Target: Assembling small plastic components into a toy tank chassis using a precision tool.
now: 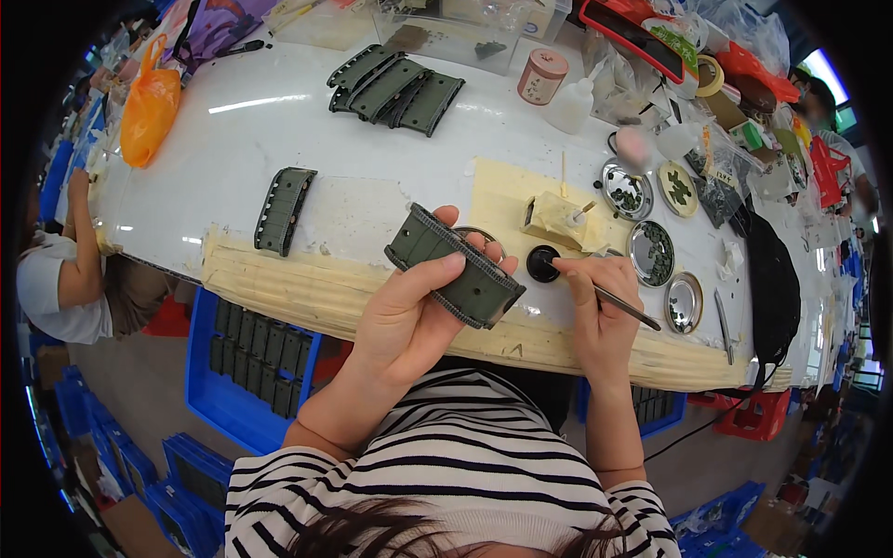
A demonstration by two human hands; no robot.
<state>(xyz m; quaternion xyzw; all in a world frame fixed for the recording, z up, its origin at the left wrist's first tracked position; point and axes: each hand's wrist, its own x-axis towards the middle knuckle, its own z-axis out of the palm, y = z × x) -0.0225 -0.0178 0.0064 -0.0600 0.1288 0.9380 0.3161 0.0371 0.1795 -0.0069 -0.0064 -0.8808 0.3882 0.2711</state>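
My left hand [414,302] grips a dark green ridged plastic part [456,267], tilted above the table's front edge. Its long sides have toothed borders and small holes show in its face. Closed around a slim dark stick-like tool [625,307] is my right hand [603,302]; whether it is a brush or tweezers I cannot tell. The tool's front end is at a small round black pot [541,264]. Partly behind the left fingers, a round metal dish [484,240] shows. A similar green part [286,211] lies alone to the left, and several more [397,91] are stacked farther back.
Metal dishes with small green pieces [651,252] stand to the right, near a taped block [558,221] and a black cloth [774,288]. A pink-lidded jar [542,76] and squeeze bottle [569,107] stand behind. Below left, a blue crate [200,372] holds green parts; another person [65,288] sits beyond.
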